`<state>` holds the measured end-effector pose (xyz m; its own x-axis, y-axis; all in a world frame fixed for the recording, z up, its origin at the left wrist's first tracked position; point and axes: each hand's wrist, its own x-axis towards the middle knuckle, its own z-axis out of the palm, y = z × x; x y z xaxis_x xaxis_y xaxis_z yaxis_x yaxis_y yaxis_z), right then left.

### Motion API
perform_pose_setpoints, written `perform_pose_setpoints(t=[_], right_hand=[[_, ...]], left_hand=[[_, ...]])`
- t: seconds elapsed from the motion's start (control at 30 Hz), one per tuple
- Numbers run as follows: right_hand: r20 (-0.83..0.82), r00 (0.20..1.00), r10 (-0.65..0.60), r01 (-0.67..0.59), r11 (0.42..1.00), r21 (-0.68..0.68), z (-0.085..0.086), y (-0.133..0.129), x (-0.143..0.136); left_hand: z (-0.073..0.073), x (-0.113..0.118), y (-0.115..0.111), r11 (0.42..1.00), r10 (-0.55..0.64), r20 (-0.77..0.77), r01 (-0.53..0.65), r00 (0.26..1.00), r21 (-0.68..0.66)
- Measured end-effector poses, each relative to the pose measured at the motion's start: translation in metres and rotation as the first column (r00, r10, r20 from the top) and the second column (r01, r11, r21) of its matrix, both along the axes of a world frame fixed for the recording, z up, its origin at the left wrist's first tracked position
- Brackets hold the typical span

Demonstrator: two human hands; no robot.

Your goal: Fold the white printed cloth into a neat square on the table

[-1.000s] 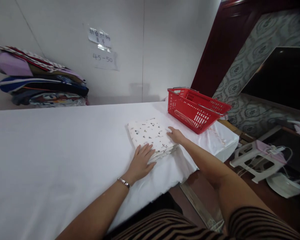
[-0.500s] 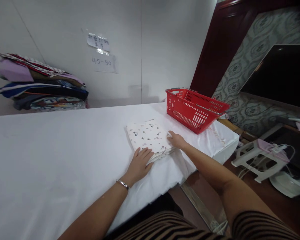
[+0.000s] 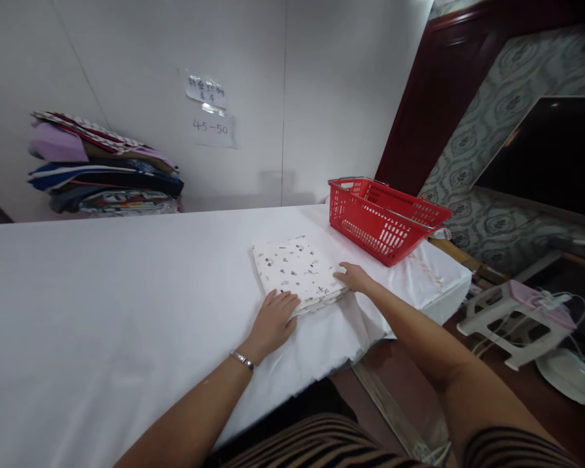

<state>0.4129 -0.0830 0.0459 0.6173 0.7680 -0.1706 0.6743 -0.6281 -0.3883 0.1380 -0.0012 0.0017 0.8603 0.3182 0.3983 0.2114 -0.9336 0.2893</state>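
Observation:
A folded white cloth (image 3: 297, 270) with a small dark print lies flat near the front edge of the white-covered table (image 3: 127, 279). Its near edge shows several layers. My left hand (image 3: 273, 320), with a silver bracelet at the wrist, rests on the cloth's near left corner, fingers stretched out. At the right edge of the cloth is my right hand (image 3: 355, 278), its fingers on the border and partly bent; whether they pinch the fabric cannot be made out.
A red basket (image 3: 385, 224) stands at the table's right end. Folded clothes (image 3: 107, 166) are piled at the back left by the wall. Beyond the right end are a white and pink stool (image 3: 521, 312) and a white basin (image 3: 568, 374).
The view has shifted slightly, so everything appears a little further right. My right hand has moved slightly along the cloth's right edge, while my left hand stays at the near corner.

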Motion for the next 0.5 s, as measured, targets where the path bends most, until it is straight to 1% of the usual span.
perform_pose_setpoints(t=[0.13, 0.33, 0.43, 0.5], right_hand=[[-0.025, 1.0, -0.003, 0.004, 0.999, 0.046, -0.003, 0.002, -0.006], [0.021, 1.0, 0.007, -0.008, 0.998, 0.064, -0.01, 0.0, -0.004], [0.052, 0.999, 0.009, -0.012, 0.998, 0.055, -0.01, -0.004, -0.003], [0.071, 0.997, -0.002, 0.0, 1.0, 0.031, -0.012, -0.006, -0.002]], left_hand=[[0.001, -0.001, -0.002, 0.999, 0.032, -0.022, -0.032, 0.999, 0.011], [0.001, -0.005, -0.004, 1.0, 0.006, -0.007, -0.006, 1.0, 0.009], [0.001, -0.007, -0.004, 0.999, 0.031, 0.026, -0.031, 0.999, 0.006], [0.0, -0.007, -0.003, 0.999, 0.049, 0.038, -0.048, 0.998, -0.025]])
